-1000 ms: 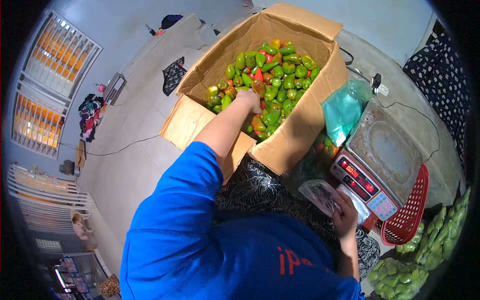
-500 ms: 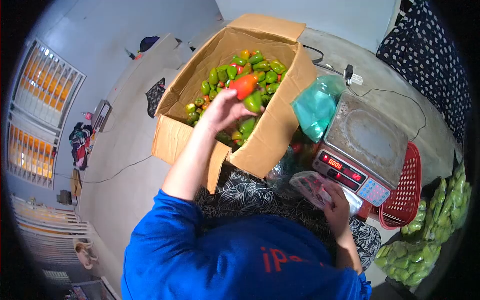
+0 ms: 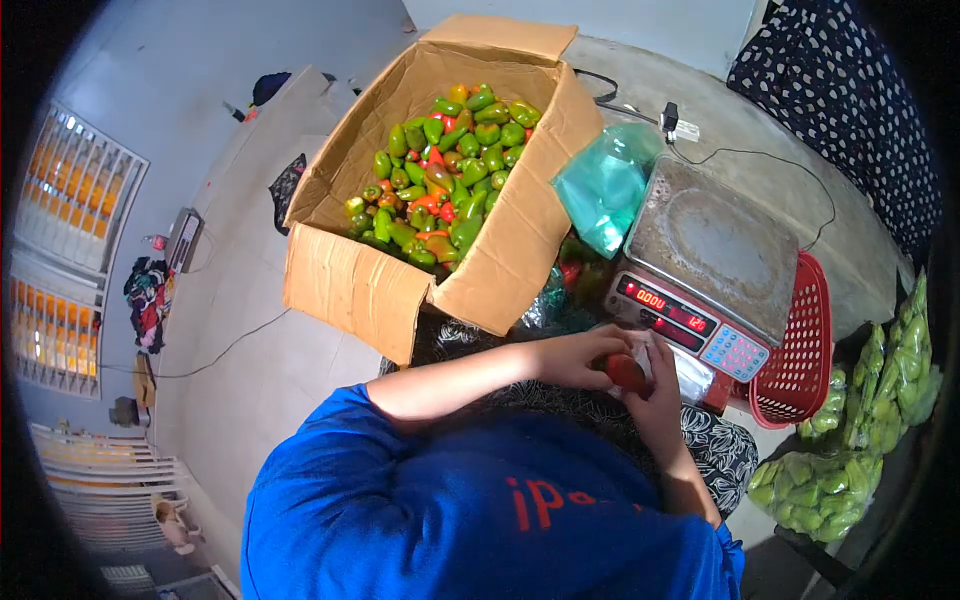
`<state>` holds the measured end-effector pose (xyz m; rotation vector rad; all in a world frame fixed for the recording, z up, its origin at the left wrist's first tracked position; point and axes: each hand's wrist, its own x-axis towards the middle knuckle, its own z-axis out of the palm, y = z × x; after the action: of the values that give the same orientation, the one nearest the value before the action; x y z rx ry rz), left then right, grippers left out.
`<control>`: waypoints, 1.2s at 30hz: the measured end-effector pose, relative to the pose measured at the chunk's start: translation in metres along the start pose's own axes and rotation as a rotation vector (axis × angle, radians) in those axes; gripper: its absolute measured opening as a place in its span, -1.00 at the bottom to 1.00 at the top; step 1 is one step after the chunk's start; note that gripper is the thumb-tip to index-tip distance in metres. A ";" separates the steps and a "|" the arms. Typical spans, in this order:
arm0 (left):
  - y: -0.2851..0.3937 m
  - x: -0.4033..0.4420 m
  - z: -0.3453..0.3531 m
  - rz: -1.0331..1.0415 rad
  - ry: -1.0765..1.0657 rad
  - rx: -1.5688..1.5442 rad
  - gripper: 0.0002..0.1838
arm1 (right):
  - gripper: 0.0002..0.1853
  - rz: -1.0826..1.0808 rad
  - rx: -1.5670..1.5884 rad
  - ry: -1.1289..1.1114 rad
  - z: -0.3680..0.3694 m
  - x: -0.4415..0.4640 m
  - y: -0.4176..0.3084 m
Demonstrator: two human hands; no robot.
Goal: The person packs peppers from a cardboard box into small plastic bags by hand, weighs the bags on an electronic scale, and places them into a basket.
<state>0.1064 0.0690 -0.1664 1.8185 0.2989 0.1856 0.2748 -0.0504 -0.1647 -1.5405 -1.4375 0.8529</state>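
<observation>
My left hand (image 3: 575, 358) is closed around a red bell pepper (image 3: 626, 373), in front of the scale. A bit of green shows beside the red one under my fingers. Facing it, my right hand (image 3: 660, 400) is closed on a clear plastic bag (image 3: 643, 350), whose mouth is at the pepper. My fingers cover most of the bag. An open cardboard box (image 3: 520, 285) with many green and red peppers (image 3: 470, 172) stands ahead to the left. The digital scale (image 3: 715, 255) has a bare, stained plate and lit red digits.
A teal plastic bag (image 3: 610, 185) lies between box and scale. A red basket (image 3: 800, 345) sits against the scale's right side. Bags of green peppers (image 3: 825, 490) lie at the right. A power cable (image 3: 760, 152) runs behind the scale. A child (image 3: 175, 525) is far off at lower left.
My left hand has come from above the box down to my right hand, bringing peppers to the clear bag. My right hand has lifted the bag slightly. The view has shifted a little.
</observation>
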 end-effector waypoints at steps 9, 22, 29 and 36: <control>0.016 -0.002 -0.002 -0.027 0.098 0.439 -0.42 | -0.25 -0.039 -0.027 0.019 0.003 0.005 -0.001; 0.053 -0.010 -0.025 -0.027 0.290 0.540 -0.60 | -0.25 0.037 -0.072 0.002 0.006 0.005 0.007; 0.034 -0.057 -0.256 -0.450 0.917 0.575 -0.70 | -0.28 -0.004 -0.116 0.041 0.002 0.003 0.014; -0.142 -0.146 -0.299 -0.889 0.584 0.662 -0.44 | -0.30 0.013 -0.117 0.063 0.009 0.009 0.012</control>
<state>-0.1321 0.3360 -0.2200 2.0408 1.6952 -0.0290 0.2724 -0.0398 -0.1791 -1.6509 -1.4543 0.7326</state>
